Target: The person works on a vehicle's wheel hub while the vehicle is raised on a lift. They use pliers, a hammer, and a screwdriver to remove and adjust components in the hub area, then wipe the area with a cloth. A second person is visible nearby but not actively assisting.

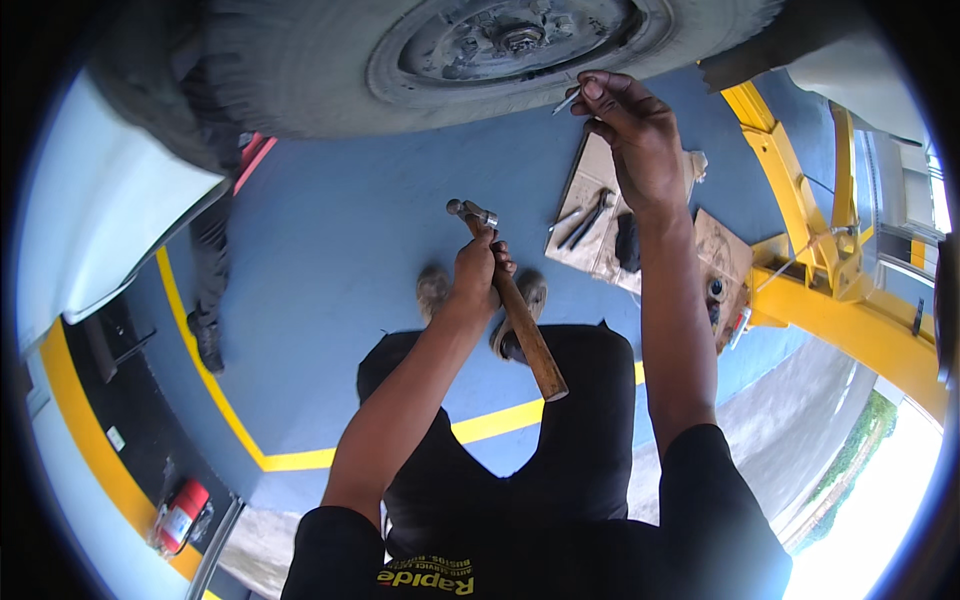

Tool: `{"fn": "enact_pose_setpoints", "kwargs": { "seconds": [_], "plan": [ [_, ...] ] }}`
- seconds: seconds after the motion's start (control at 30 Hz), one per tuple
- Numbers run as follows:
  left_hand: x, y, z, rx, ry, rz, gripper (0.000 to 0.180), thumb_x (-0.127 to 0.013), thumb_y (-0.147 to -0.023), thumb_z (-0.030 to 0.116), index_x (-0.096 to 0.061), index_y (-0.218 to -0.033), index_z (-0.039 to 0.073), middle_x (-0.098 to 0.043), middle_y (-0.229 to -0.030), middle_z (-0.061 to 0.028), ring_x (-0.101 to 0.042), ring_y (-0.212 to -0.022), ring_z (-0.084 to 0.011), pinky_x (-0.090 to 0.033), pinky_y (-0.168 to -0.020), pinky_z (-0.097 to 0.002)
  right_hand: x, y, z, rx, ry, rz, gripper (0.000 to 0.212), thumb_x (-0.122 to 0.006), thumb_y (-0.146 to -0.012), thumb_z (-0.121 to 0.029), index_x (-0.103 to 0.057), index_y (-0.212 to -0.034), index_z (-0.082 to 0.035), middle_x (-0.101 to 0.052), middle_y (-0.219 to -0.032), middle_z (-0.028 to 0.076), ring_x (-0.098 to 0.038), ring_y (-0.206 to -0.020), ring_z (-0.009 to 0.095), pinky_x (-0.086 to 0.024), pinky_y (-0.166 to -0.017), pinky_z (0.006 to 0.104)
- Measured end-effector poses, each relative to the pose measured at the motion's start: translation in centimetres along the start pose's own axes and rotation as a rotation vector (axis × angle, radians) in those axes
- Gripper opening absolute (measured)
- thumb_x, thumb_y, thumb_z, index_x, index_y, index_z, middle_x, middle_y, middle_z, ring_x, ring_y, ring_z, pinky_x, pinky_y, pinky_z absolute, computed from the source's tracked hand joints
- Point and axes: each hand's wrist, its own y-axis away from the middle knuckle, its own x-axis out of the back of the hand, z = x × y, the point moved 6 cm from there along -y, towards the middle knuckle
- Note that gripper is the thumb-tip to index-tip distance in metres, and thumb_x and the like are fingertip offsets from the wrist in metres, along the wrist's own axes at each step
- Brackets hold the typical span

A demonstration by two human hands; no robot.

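Observation:
My left hand (480,262) grips a hammer (515,310) just below its metal head, the wooden handle pointing down and right toward my body. My right hand (632,135) is raised higher, pinching a thin metal pin (566,102) between its fingertips, right under the tyre (300,70) of a lifted vehicle. The wheel's grey steel rim and hub (510,40) sit at the top centre. The pin's tip points at the tyre's lower edge. Both my forearms rise from the bottom, over my dark trousers and shoes.
A piece of cardboard (600,250) on the blue floor holds pliers (590,218) and small tools. A yellow lift arm (800,230) runs along the right. Another person's legs (208,270) stand at the left. A red canister (180,515) lies at lower left, beside yellow floor lines.

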Motion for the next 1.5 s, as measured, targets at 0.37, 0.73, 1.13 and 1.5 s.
{"fn": "enact_pose_setpoints", "kwargs": {
  "seconds": [0.37,0.73,1.13,1.5],
  "plan": [
    [-6.2,-18.4,-0.3,-0.118,-0.191,0.006,0.058,-0.042,-0.098,-0.004,-0.024,-0.153,-0.008,-0.062,-0.112,-0.0197,-0.075,-0.088,-0.0273,-0.064,-0.067,-0.0354,0.2,-8.7,3.6,0.636,0.524,0.093,0.021,-0.074,-0.103,-0.015,-0.076,-0.114,0.003,-0.080,-0.097,0.012,-0.073,-0.084,0.015,-0.057,-0.078,0.0326],
    [-12.1,-21.9,2.0,-0.146,0.031,-0.388,0.061,-0.038,-0.100,-0.004,-0.015,-0.157,-0.007,-0.043,-0.132,-0.0230,-0.068,-0.102,-0.0262,-0.070,-0.089,-0.0381,-2.4,-8.2,3.0,0.796,0.722,0.278,0.016,-0.079,-0.097,-0.007,-0.072,-0.092,0.006,-0.076,-0.078,0.010,-0.066,-0.070,0.012,-0.051,-0.065,0.0322],
    [-8.5,-23.6,1.9,-0.007,-0.033,-0.338,0.032,-0.042,-0.109,0.005,-0.040,-0.139,-0.006,-0.046,-0.132,-0.0192,-0.068,-0.107,-0.0244,-0.068,-0.087,-0.0345,-3.7,-9.1,3.7,0.853,0.817,0.359,0.012,-0.078,-0.093,-0.004,-0.073,-0.092,0.006,-0.077,-0.078,0.012,-0.071,-0.073,0.014,-0.054,-0.069,0.0331],
    [-8.8,-22.0,3.3,-0.027,0.020,-0.314,0.029,-0.039,-0.109,0.003,-0.042,-0.138,0.000,-0.045,-0.133,-0.0147,-0.066,-0.109,-0.0224,-0.065,-0.092,-0.0338,-4.4,-9.8,4.3,0.802,0.852,0.273,0.007,-0.077,-0.090,0.000,-0.074,-0.093,0.006,-0.077,-0.079,0.015,-0.071,-0.072,0.016,-0.055,-0.069,0.0337]
  ]
}}
